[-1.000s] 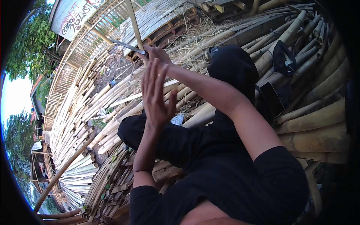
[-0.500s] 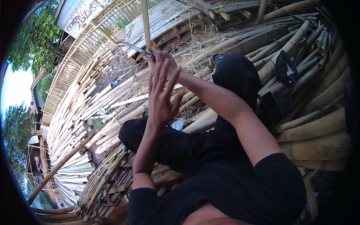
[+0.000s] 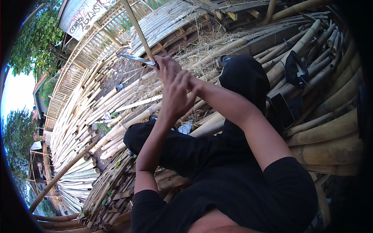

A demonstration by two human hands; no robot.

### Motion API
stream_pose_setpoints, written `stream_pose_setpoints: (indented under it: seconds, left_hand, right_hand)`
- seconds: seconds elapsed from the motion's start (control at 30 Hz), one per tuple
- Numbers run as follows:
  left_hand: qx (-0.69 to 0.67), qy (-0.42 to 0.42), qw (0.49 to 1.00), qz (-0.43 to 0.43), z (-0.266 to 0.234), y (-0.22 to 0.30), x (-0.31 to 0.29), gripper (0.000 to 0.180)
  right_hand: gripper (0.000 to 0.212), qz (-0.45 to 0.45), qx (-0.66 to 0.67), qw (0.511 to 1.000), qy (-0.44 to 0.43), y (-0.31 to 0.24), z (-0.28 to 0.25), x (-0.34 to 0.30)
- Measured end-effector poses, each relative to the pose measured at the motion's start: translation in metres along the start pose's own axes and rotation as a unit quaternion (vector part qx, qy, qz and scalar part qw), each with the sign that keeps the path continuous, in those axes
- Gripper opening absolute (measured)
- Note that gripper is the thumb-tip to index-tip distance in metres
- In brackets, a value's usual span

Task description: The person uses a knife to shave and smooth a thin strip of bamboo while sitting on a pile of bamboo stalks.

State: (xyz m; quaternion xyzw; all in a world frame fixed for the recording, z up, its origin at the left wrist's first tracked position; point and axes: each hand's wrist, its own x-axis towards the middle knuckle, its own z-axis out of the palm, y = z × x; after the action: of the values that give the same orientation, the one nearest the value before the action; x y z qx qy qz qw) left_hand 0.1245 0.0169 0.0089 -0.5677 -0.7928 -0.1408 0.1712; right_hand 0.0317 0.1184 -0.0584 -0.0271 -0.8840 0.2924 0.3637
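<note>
My right hand (image 3: 168, 68) is closed around the handle of a knife (image 3: 136, 59), whose long metal blade points left. A slender bamboo pole (image 3: 136, 27) slants down from the upper edge and meets that hand beside the blade. Its lower end is hidden, and whether the fingers also grip it I cannot tell. My left hand (image 3: 175, 95) has nothing visible in it. Its fingers are stretched out and slightly apart, overlapping the right hand and wrist.
Bamboo poles (image 3: 77, 124) cover the ground at left, with split strips (image 3: 105, 190) nearer. A phone (image 3: 282, 111) and a black bag (image 3: 296, 70) lie on thick bamboo at right. A slatted platform (image 3: 167, 23) and bamboo fence (image 3: 77, 66) stand beyond.
The bamboo pole's upper part has tilted to the left. My left hand has shifted right and slightly down, over the right wrist. The knife blade has turned, its tip now lower and farther left.
</note>
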Motion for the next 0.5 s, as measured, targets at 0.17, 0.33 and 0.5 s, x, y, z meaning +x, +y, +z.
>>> stream_pose_setpoints:
  seconds: [0.17,0.33,0.5]
  left_hand:
    - [-0.307,-0.056,0.949,0.047,-0.023,0.014,0.008,0.04]
    - [-0.024,0.044,0.998,0.031,-0.017,0.014,0.005,0.047]
    - [-0.407,0.009,0.911,0.068,-0.05,0.012,-0.004,0.036]
  right_hand:
    - [0.02,0.026,0.013,0.999,-0.034,-0.008,-0.022,0.0]
    - [0.023,-0.081,0.05,0.994,0.046,-0.012,-0.02,-0.012]
    - [0.027,0.02,0.105,0.994,-0.018,-0.023,-0.042,0.007]
